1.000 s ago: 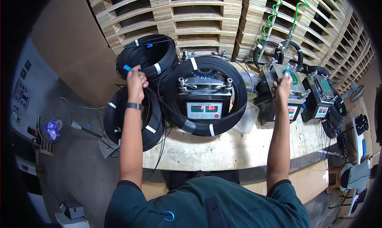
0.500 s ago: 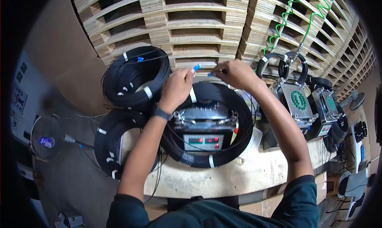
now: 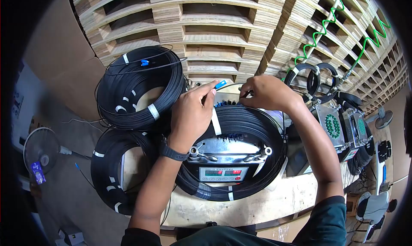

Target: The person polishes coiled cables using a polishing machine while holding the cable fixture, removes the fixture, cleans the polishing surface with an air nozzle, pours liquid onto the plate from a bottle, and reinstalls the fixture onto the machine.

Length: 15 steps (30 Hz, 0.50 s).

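Observation:
Above the middle coil of black cable (image 3: 206,191), my left hand (image 3: 192,113) is closed on a blue connector (image 3: 220,84) between thumb and fingertips. To its right, my right hand (image 3: 268,91) is closed in a pinch near the back of the coil, over a row of dark blue connectors (image 3: 225,103); what its fingertips hold is too small to tell. A thin black cable runs between the two hands. Inside the coil stands a metal machine (image 3: 225,149) with a lit red and green display (image 3: 223,173).
More black coils (image 3: 128,113) are stacked at the left. At the right stand machines with green round plates (image 3: 332,125), hanging coils (image 3: 315,81) and green spiral hoses (image 3: 328,21). Wooden pallets (image 3: 214,42) rise behind. A fan (image 3: 42,149) is far left, and a seated person (image 3: 377,207) far right.
Both hands came together over the middle coil from far apart. My right hand left the machine at the right, then moved slightly right and lower. The view has shifted closer to the middle machine.

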Each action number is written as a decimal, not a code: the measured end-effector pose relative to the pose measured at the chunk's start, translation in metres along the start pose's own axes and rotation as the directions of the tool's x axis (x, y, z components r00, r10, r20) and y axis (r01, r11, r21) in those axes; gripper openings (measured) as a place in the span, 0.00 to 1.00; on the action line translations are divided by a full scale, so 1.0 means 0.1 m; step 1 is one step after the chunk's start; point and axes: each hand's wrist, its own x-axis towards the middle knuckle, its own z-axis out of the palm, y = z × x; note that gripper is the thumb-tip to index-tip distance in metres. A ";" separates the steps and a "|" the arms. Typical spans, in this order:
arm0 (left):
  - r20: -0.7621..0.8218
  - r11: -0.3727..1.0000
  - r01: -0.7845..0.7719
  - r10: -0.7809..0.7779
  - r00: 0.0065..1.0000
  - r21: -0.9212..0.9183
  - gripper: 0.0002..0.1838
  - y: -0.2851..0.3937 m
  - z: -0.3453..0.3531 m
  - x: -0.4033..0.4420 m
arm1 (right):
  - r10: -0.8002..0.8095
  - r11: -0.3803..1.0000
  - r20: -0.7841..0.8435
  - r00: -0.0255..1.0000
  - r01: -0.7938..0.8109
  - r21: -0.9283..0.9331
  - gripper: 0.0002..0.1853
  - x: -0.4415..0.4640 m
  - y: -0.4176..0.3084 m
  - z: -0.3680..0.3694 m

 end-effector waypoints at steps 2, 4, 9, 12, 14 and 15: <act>-0.011 1.000 -0.013 0.013 1.000 0.001 0.13 0.01 -0.01 0.00 | -0.013 1.000 0.006 1.000 0.013 0.002 0.13 0.03 -0.01 0.02; 0.024 0.999 0.035 -0.036 0.999 0.017 0.13 0.07 -0.05 0.00 | -0.022 1.000 0.007 1.000 0.022 0.001 0.14 0.05 -0.01 0.03; 0.082 0.993 0.088 -0.095 0.992 0.084 0.12 0.11 -0.09 -0.01 | 0.020 1.000 -0.016 1.000 -0.020 -0.018 0.12 0.00 -0.08 0.03; 0.074 0.991 0.085 -0.093 0.993 0.105 0.12 0.11 -0.10 0.00 | 0.008 0.998 -0.127 0.992 -0.016 -0.063 0.12 -0.05 -0.13 0.10; 0.070 0.991 0.087 -0.095 0.993 0.101 0.12 0.12 -0.10 0.00 | -0.014 0.996 -0.141 0.990 0.001 -0.090 0.12 -0.02 -0.12 0.11; 0.075 0.990 0.095 -0.103 0.992 0.102 0.12 0.13 -0.10 -0.01 | -0.013 0.996 -0.142 0.990 -0.001 -0.093 0.12 -0.02 -0.13 0.08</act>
